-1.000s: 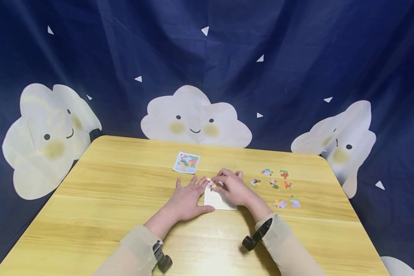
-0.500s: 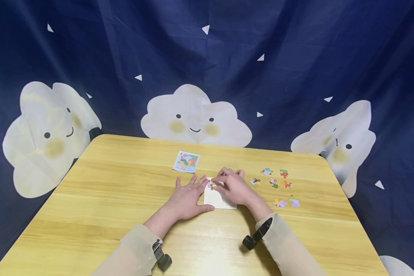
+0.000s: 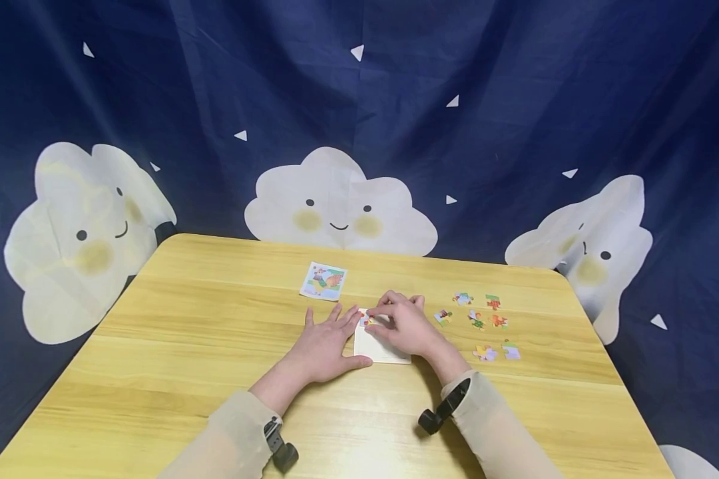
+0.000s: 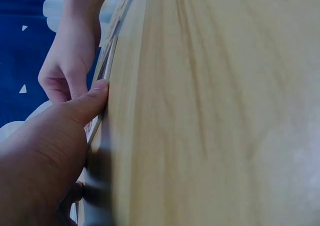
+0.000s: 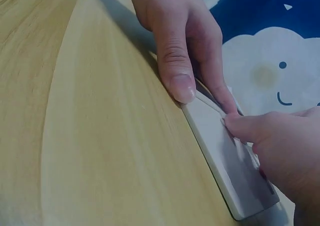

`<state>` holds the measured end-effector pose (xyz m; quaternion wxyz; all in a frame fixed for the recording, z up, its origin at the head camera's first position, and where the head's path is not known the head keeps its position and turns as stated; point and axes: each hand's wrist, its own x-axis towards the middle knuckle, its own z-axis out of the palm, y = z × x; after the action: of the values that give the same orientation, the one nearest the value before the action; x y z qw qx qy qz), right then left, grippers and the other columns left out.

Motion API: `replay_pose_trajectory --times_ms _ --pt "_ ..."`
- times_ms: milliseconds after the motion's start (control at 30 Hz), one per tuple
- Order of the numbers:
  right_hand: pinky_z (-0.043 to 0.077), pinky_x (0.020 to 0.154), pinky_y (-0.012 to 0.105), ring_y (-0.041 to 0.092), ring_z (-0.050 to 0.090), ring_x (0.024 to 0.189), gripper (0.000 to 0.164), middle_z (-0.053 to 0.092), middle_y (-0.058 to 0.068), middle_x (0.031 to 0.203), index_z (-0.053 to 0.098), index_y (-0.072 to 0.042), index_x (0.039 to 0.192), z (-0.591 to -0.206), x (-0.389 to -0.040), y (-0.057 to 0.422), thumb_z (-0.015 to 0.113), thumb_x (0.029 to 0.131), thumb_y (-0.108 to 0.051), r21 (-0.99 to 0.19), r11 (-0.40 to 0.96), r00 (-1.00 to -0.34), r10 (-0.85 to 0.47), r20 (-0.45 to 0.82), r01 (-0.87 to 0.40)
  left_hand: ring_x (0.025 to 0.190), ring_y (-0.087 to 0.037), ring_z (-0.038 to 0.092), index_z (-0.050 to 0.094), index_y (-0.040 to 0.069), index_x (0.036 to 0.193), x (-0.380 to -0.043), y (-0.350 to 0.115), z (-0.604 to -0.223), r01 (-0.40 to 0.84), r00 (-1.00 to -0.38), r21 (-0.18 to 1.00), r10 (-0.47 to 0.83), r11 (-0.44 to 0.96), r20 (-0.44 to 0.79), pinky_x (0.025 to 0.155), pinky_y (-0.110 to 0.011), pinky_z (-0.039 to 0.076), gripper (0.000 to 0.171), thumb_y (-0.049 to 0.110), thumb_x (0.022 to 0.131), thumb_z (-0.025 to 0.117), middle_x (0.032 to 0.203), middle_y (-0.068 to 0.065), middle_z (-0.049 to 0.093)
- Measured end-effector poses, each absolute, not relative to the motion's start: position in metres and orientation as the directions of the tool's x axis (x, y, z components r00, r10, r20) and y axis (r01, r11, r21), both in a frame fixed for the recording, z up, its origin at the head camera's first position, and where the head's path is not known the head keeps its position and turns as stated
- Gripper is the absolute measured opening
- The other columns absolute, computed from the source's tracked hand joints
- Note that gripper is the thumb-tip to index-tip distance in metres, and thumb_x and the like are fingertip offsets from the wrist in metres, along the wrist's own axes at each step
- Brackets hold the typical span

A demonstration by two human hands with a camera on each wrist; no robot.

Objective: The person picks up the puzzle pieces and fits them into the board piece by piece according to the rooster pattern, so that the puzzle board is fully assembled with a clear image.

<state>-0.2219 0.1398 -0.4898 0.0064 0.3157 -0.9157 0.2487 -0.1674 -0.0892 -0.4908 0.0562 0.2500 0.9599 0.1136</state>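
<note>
Jigsaw board [image 3: 383, 349] in white lies flat near the middle of a table, between a person's two hands. Filling the background is a dark blue curtain [image 3: 311, 86] printed with white triangles and smiling clouds [image 3: 341, 183]. Before it stretches the wood-grain table [image 3: 186, 319], pale yellow with rounded far corners. Two beige sleeves [image 3: 230, 429] reach in from the near side, a black strapped device [image 3: 284, 456] at each wrist. The left hand [image 3: 323, 349] lies with fingers spread apart, its fingertips by the board's far left corner and its thumb at the near left one; the left wrist view shows that thumb on the board's edge. The right hand [image 3: 410, 326] arches over the board, thumb and forefinger pinching a colourful piece at the far left corner, the other fingers bent. Beyond the left hand lies a square picture card [image 3: 323, 281], well clear of the fingertips. To the right of the right hand, seven loose pieces [image 3: 476, 319] are scattered on the wood. Smallest in the scene is the pinched colourful piece [image 3: 365, 319], partly hidden by the fingers.
</note>
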Motion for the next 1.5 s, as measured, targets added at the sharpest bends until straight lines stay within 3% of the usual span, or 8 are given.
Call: replay_pose_trajectory --times_ms 500,800,967,1233,1500 --pt "0.027 0.09 0.053 0.012 0.062 0.095 0.022 0.064 -0.006 0.104 0.084 -0.02 0.116 -0.492 -0.223 0.138 0.076 0.1 -0.033 -0.394 0.681 -0.783 -0.577 0.232 -0.618 0.16 -0.036 0.018 0.031 0.017 0.168 -0.168 -0.089 -0.491 0.487 -0.856 0.224 0.512 0.844 -0.066 0.113 -0.083 0.013 0.098 0.082 0.097 0.044 0.175 -0.001 0.022" --pt "0.028 0.09 0.055 0.013 0.063 0.096 0.024 0.065 -0.005 0.104 0.083 -0.018 0.117 -0.494 -0.224 0.139 0.075 0.101 -0.033 -0.363 0.677 -0.767 -0.59 0.254 -0.641 0.159 -0.039 0.02 0.034 0.017 0.167 -0.166 -0.087 -0.488 0.502 -0.85 0.209 0.523 0.839 -0.062 0.112 -0.084 0.015 0.093 0.078 0.098 0.047 0.174 0.003 0.023" --pt "0.028 0.09 0.052 0.016 0.063 0.096 0.026 0.066 -0.002 0.108 0.081 -0.015 0.122 -0.486 -0.221 0.144 0.072 0.104 -0.031 -0.401 0.657 -0.766 -0.599 0.235 -0.638 0.158 -0.04 0.02 0.036 0.016 0.167 -0.166 -0.088 -0.487 0.494 -0.852 0.21 0.518 0.844 -0.073 0.111 -0.085 0.016 0.093 0.078 0.098 0.047 0.174 0.002 0.024" --pt "0.03 0.089 0.049 0.017 0.062 0.081 0.033 0.072 0.006 0.113 0.075 -0.003 0.127 -0.468 -0.215 0.178 0.075 0.101 -0.023 -0.488 0.636 -0.798 -0.532 0.283 -0.598 0.158 -0.04 0.021 0.037 0.017 0.167 -0.168 -0.089 -0.488 0.488 -0.855 0.226 0.514 0.843 -0.072 0.109 -0.086 0.018 0.094 0.079 0.097 0.049 0.174 0.002 0.024" --pt "0.027 0.09 0.05 0.021 0.064 0.089 0.034 0.071 0.01 0.118 0.074 -0.001 0.129 -0.459 -0.213 0.224 0.078 0.099 -0.018 -0.51 0.664 -0.835 -0.481 0.268 -0.546 0.158 -0.039 0.02 0.035 0.016 0.167 -0.166 -0.087 -0.488 0.494 -0.85 0.247 0.523 0.834 -0.066 0.11 -0.085 0.015 0.093 0.077 0.098 0.05 0.174 0.002 0.024"
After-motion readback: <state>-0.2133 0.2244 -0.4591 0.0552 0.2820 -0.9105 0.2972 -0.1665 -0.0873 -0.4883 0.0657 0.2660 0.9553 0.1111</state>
